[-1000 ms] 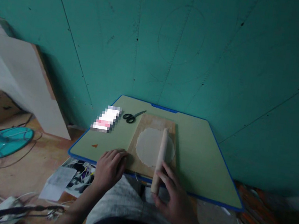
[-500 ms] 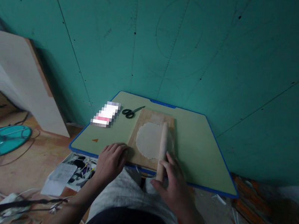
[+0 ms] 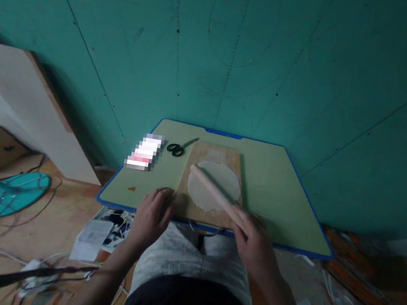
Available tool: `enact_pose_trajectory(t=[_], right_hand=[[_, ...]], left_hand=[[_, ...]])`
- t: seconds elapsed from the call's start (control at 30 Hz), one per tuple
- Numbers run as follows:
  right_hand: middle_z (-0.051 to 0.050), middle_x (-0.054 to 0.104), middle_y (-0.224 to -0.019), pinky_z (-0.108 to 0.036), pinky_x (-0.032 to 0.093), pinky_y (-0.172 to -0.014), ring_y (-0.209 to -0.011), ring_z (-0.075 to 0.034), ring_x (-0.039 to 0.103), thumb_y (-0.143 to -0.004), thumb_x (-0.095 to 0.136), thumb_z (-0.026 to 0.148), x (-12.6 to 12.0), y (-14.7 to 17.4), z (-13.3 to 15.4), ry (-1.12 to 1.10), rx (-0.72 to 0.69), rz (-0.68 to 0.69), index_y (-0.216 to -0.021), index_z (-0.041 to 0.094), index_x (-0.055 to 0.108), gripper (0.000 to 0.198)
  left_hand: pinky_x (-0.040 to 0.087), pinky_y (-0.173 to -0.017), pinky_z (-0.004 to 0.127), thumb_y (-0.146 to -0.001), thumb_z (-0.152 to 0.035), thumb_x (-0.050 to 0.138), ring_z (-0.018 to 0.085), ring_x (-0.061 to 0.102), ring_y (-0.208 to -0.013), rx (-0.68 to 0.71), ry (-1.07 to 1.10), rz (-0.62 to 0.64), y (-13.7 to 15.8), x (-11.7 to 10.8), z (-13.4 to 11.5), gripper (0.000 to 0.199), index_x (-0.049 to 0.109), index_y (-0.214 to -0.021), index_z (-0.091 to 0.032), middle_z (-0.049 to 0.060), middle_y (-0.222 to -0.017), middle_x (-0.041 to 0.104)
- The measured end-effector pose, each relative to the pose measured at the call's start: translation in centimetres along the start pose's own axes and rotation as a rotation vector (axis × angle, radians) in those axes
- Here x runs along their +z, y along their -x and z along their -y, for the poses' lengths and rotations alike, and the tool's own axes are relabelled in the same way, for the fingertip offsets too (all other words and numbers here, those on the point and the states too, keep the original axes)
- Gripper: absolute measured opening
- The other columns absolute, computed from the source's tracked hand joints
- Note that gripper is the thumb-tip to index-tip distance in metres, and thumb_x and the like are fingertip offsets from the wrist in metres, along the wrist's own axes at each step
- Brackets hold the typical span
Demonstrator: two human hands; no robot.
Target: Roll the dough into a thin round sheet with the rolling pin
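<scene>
A thin, roughly round sheet of dough (image 3: 224,179) lies flat on the wooden board (image 3: 233,157). Across it, slanting from upper left to lower right, rests a pale rolling pin (image 3: 213,189). My right hand (image 3: 252,235) is closed around the pin's near end. At the board's near left corner, my left hand (image 3: 153,215) has its fingers curled against the edge; its fingertips are partly hidden.
The board sits on a pale green folding table (image 3: 277,200) with a blue rim, against a green wall (image 3: 125,57). Black-handled scissors (image 3: 176,149) and a blurred-out phone-like object (image 3: 145,152) lie left of the board. Cables and papers (image 3: 91,240) are on the floor.
The rolling pin has turned from nearly straight up-and-down at the dough's right side to a slant, its far end swinging left. My right hand has shifted right with it. The view has tilted slightly.
</scene>
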State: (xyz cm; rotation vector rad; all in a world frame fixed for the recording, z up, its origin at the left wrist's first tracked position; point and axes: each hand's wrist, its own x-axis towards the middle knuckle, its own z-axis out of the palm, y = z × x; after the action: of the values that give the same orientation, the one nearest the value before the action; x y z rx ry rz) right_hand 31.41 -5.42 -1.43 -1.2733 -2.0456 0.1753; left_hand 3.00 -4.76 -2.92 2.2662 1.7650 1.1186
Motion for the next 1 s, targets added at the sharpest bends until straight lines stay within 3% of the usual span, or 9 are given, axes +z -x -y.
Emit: enact_pose_trajectory(t=[0.13,0.3,0.37,0.43,0.5,0.57,0.7,0.83,1.0], right_hand=[[-0.01,0.072,-0.118,-0.043,0.058,-0.09,-0.107,-0.025,0.067,-0.092,0.051,0.011,-0.9,0.1,-0.5,-0.005,-0.02,0.02,-0.13,0.022,0.06,0.041],[-0.008,0.07,-0.125,-0.046,0.054,-0.097,-0.114,-0.023,0.064,-0.092,0.05,0.009,-1.0,-0.9,-0.7,-0.065,-0.112,0.105,-0.127,0.025,0.063,0.041],[-0.007,0.07,-0.125,-0.045,0.053,-0.099,-0.115,-0.022,0.063,-0.091,0.05,0.009,-0.8,-1.9,-0.7,-0.083,-0.132,0.149,-0.126,0.024,0.064,0.04],[-0.009,0.069,-0.125,-0.044,0.051,-0.101,-0.118,-0.022,0.062,-0.092,0.05,0.01,-0.5,-3.1,-0.7,-0.087,-0.132,0.18,-0.125,0.022,0.065,0.038],[-0.01,0.069,-0.124,-0.042,0.051,-0.101,-0.118,-0.022,0.062,-0.093,0.051,0.014,-0.1,-4.7,-0.6,-0.083,-0.118,0.189,-0.119,0.021,0.068,0.031],[-0.011,0.069,-0.122,-0.04,0.051,-0.098,-0.117,-0.022,0.062,-0.094,0.054,0.02,0.4,-6.5,-0.5,-0.067,-0.093,0.185,-0.108,0.021,0.071,0.022],[-0.011,0.071,-0.114,-0.038,0.05,-0.095,-0.11,-0.023,0.064,-0.095,0.054,0.027,1.7,-10.7,0.1,0.021,0.002,0.148,-0.101,0.019,0.069,0.018],[-0.011,0.07,-0.111,-0.037,0.047,-0.094,-0.108,-0.025,0.062,-0.1,0.045,0.032,3.2,-14.4,1.5,0.176,-0.003,0.207,-0.101,0.018,0.068,0.027],[-0.015,0.065,-0.126,-0.042,0.044,-0.1,-0.115,-0.028,0.059,-0.099,0.042,0.03,4.7,-15.2,2.3,0.338,-0.014,0.374,-0.111,0.016,0.067,0.032]], left_hand=[[0.055,-0.086,0.042,-0.095,-0.033,0.049,0.026,0.066,-0.1,-0.104,0.078,0.033,-0.9,-0.6,0.0,0.04,0.05,-0.13,-0.015,0.015,-0.114,0.062],[0.054,-0.087,0.041,-0.097,-0.041,0.046,0.025,0.066,-0.102,-0.134,0.046,0.123,-3.6,-1.0,-0.7,0.051,0.044,-0.142,-0.018,0.015,-0.122,0.06],[0.052,-0.088,0.039,-0.098,-0.042,0.041,0.025,0.065,-0.103,-0.131,-0.008,0.145,-4.9,-0.9,-1.0,0.044,0.053,-0.134,-0.018,0.013,-0.121,0.061],[0.051,-0.084,0.036,-0.099,-0.041,0.04,0.024,0.066,-0.099,-0.15,-0.103,0.158,-6.1,-0.7,-1.3,0.036,0.064,-0.113,-0.018,0.012,-0.112,0.063],[0.049,-0.076,0.033,-0.097,-0.04,0.041,0.024,0.065,-0.089,-0.184,-0.214,0.169,-7.0,-0.6,-1.4,0.033,0.065,-0.091,-0.018,0.011,-0.099,0.065],[0.044,-0.067,0.03,-0.096,-0.04,0.043,0.022,0.064,-0.08,-0.224,-0.293,0.207,-7.7,-0.5,-1.4,0.031,0.062,-0.082,-0.019,0.009,-0.089,0.065],[0.034,-0.057,0.028,-0.093,-0.038,0.044,0.021,0.062,-0.069,-0.306,-0.328,0.379,-8.7,-0.8,-1.1,0.028,0.062,-0.081,-0.02,0.007,-0.081,0.069],[0.03,-0.055,0.029,-0.091,-0.034,0.043,0.02,0.061,-0.065,-0.323,-0.355,0.503,-9.2,-1.6,-0.7,0.025,0.061,-0.083,-0.019,0.007,-0.078,0.069],[0.028,-0.056,0.03,-0.091,-0.028,0.036,0.021,0.059,-0.062,-0.311,-0.412,0.572,-8.2,-1.9,-1.0,0.026,0.058,-0.08,-0.02,0.007,-0.073,0.066]])
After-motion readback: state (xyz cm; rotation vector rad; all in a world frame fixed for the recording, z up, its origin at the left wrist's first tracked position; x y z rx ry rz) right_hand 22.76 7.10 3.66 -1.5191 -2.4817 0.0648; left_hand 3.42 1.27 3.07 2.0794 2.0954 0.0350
